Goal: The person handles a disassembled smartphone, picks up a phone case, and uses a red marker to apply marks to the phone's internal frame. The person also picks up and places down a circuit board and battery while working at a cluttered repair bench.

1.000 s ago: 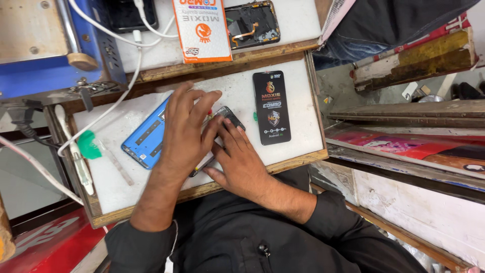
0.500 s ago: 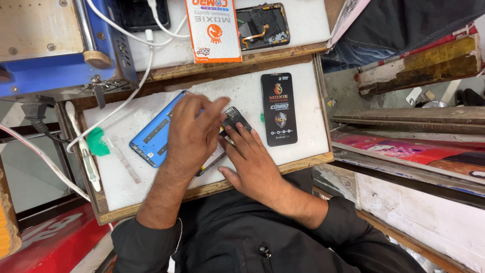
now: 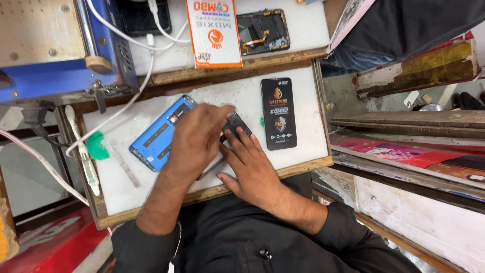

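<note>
My left hand (image 3: 194, 139) lies curled over a dark phone (image 3: 236, 123) on the white work board (image 3: 151, 189), with its fingertips at the phone's upper end. My right hand (image 3: 250, 164) presses its fingers down on the same phone from below and steadies it. Most of the phone is hidden under both hands. A blue phone housing (image 3: 154, 136) lies tilted right beside my left hand and is partly covered by it.
A black flat screen package (image 3: 278, 112) lies right of the hands. A green-handled tool (image 3: 97, 146) and a white cable (image 3: 121, 108) are at the left. Behind stand an orange-and-white box (image 3: 214, 30), an opened phone (image 3: 262, 30) and a blue machine (image 3: 55, 76).
Both hands stay on the dark phone. My left hand's fingers have curled a little more toward its upper end. The view has shifted slightly.
</note>
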